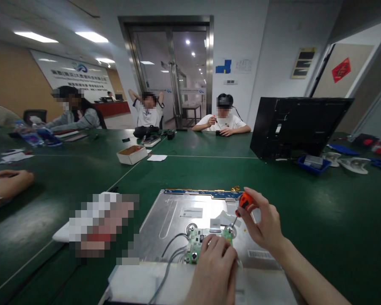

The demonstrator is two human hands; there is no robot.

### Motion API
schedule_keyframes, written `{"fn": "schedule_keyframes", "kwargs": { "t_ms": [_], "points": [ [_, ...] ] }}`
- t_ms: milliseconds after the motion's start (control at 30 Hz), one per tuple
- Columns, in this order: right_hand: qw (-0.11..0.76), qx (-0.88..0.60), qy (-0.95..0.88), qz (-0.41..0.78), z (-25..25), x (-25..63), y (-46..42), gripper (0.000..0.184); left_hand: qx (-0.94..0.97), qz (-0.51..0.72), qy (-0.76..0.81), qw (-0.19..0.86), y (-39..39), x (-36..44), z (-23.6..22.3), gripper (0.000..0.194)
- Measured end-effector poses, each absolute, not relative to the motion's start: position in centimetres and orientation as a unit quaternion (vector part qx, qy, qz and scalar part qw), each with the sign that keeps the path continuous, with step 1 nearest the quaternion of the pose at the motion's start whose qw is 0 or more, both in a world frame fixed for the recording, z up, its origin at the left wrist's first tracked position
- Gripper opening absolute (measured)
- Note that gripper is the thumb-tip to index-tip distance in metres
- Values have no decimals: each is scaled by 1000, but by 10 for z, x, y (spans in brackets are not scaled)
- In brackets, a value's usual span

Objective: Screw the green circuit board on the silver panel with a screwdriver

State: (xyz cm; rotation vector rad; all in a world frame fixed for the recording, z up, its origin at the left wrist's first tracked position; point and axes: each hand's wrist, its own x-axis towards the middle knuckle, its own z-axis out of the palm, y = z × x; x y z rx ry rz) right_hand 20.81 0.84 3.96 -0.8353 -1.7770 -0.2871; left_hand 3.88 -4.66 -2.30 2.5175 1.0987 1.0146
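A flat silver metal display panel [155, 218] lies before me, with a green circuit board [195, 239] on it. My left hand [214, 262] covers the board's lower right part, its fingers bent and close together against it; the fingertips are partly hidden. Between thumb and fingers, my right hand [263, 220] grips an orange and black screwdriver [246, 202]. The tool is tilted, its tip at a screw point on the board's upper right corner. Grey cables [169, 271] run from the board's left side. A narrow blue circuit strip [190, 192] runs along the panel's far edge.
Left of the panel is a blurred-out white and pink item [95, 224]. Farther off stand a small open box [132, 155], a black monitor [300, 127] and a blue tray [314, 163]. Another person's hand [11, 186] rests at the left; several people sit around the green table [346, 220].
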Motion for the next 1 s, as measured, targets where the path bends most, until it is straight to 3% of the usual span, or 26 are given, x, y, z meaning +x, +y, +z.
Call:
{"fn": "schedule_keyframes", "kwargs": {
  "t_ms": [500,1000],
  "points": [
    [552,-363,-743,-106,38,216,-5,49,846,354,369,153,-48,36,-17,16],
    [691,-405,-598,38,24,211,-57,51,850,376,353,103,-44,37,-34,17]
  ]
}}
